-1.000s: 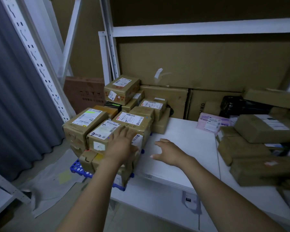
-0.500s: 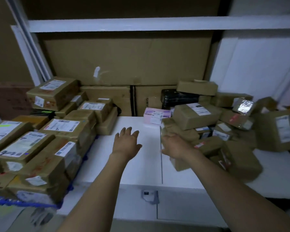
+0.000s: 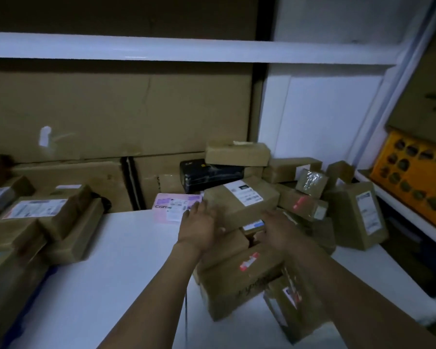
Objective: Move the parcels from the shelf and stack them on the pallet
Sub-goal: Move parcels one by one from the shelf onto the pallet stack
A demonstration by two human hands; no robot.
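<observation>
Parcel (image 3: 239, 200): boxy brown cardboard with a white label on top, up on the heap on the smooth white shelf (image 3: 106, 260).
Left hand (image 3: 202, 226): fingers straight and spread at the parcel's left edge, nothing gripped!
Right hand (image 3: 278, 230): blurred, fingers loose, just below the parcel's front, holding nothing.

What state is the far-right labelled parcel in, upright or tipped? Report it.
Tipped: the labelled parcel stands on end on the white shelf, its edges slanted and its top leaning leftward in the view.
</observation>
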